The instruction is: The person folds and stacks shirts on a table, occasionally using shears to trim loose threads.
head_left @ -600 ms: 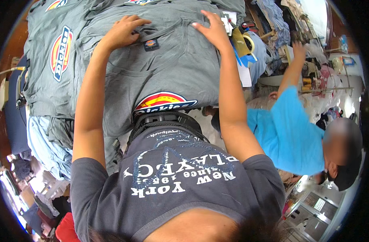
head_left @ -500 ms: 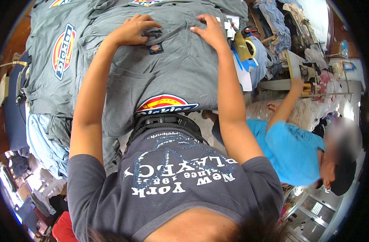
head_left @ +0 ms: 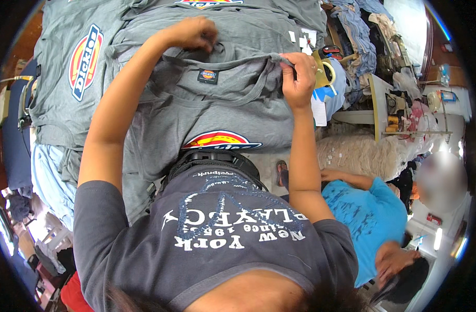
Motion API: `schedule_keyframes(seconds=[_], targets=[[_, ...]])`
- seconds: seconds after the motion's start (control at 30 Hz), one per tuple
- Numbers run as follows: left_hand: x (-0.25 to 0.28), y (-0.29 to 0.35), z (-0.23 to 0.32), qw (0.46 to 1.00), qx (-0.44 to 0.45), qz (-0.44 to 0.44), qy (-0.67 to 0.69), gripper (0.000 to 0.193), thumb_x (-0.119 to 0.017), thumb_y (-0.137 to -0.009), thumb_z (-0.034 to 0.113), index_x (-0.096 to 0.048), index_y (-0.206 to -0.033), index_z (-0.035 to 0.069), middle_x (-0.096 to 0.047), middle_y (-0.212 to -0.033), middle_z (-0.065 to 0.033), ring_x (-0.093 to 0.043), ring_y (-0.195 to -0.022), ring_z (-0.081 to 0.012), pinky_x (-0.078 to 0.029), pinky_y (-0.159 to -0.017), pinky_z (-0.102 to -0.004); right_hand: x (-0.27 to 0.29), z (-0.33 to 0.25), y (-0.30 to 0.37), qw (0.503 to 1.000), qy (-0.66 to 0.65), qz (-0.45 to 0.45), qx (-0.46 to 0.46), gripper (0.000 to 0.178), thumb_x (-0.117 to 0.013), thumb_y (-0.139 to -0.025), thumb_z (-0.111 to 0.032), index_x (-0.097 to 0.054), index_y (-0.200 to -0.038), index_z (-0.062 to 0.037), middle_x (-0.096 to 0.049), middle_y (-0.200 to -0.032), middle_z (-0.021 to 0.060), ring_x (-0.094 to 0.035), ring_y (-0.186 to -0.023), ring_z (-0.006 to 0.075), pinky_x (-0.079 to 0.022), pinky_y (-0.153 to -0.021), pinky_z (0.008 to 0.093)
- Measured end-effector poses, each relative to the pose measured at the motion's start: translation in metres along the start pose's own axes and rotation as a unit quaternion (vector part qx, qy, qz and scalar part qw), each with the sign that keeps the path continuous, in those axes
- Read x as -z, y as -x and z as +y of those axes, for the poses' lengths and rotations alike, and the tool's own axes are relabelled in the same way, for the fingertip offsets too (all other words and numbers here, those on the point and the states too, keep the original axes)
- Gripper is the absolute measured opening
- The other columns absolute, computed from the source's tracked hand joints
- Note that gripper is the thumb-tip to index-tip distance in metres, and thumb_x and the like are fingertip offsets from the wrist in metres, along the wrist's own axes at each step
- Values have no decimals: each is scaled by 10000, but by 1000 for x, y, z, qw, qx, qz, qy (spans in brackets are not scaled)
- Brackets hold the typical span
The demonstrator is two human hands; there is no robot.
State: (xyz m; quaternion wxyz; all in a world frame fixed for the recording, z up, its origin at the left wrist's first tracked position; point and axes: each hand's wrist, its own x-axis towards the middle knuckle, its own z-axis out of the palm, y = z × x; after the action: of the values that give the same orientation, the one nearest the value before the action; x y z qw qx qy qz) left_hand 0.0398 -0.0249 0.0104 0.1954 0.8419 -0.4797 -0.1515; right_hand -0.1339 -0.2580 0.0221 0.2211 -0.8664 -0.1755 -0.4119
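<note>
A grey T-shirt (head_left: 225,117) with a colourful printed logo lies on a pile of like shirts in front of me. Its neck opening faces up, and a small dark label (head_left: 208,77) shows inside the collar. My right hand (head_left: 300,78) is closed on the shirt at the right end of the neckline, holding that edge up a little. Farther left, my left hand (head_left: 193,34) has curled fingers close over the grey cloth beyond the collar. What those fingers hold, if anything, is hidden.
Another grey shirt with a logo (head_left: 86,62) lies at the left. A roll of tape (head_left: 326,73) and white paper (head_left: 319,110) sit by the pile's right edge. A co-worker in a blue shirt (head_left: 365,218) is at my right. Light blue cloth (head_left: 50,171) hangs at the left.
My right hand has closed on the neckline and moved right and slightly nearer. My left hand has curled and shifted away from me. The collar is spread wider. The co-worker has lowered an arm.
</note>
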Motion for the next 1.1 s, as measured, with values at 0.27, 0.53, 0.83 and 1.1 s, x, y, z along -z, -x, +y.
schedule_keyframes(seconds=[0.27,0.53,0.83,1.1], targets=[[8,-3,21,983,-79,139,92,248,-657,-674,149,-578,-904,96,-573,-780,-61,-557,-726,-216,-453,-673,-329,-12,17,3,992,-9,-30,-124,101,-605,-732,-102,-583,-824,-66,-584,-786,61,-517,-763,250,-372,-710,332],[0,-8,29,968,-161,23,-190,622,-737,-481,116,-534,-1067,152,-488,-1042,-54,-439,-1029,-279,-396,-859,-341,-9,15,-15,996,5,-32,-80,105,-622,-706,-98,-583,-798,-66,-577,-775,60,-509,-749,247,-377,-692,330],[20,-56,-53,870,71,487,-46,141,-532,-754,125,-564,-841,19,-600,-825,-175,-565,-815,-330,-444,-699,-392,-28,15,-28,981,-4,-93,-167,148,-584,-749,-152,-565,-850,-47,-599,-771,121,-554,-757,305,-422,-665,384],[-25,141,15,865,233,418,-152,254,-527,-825,297,-562,-848,47,-550,-834,-110,-507,-822,-297,-388,-712,-358,-40,50,-10,966,-35,-187,-175,247,-569,-781,-264,-565,-843,-25,-603,-827,139,-555,-801,330,-433,-690,380]])
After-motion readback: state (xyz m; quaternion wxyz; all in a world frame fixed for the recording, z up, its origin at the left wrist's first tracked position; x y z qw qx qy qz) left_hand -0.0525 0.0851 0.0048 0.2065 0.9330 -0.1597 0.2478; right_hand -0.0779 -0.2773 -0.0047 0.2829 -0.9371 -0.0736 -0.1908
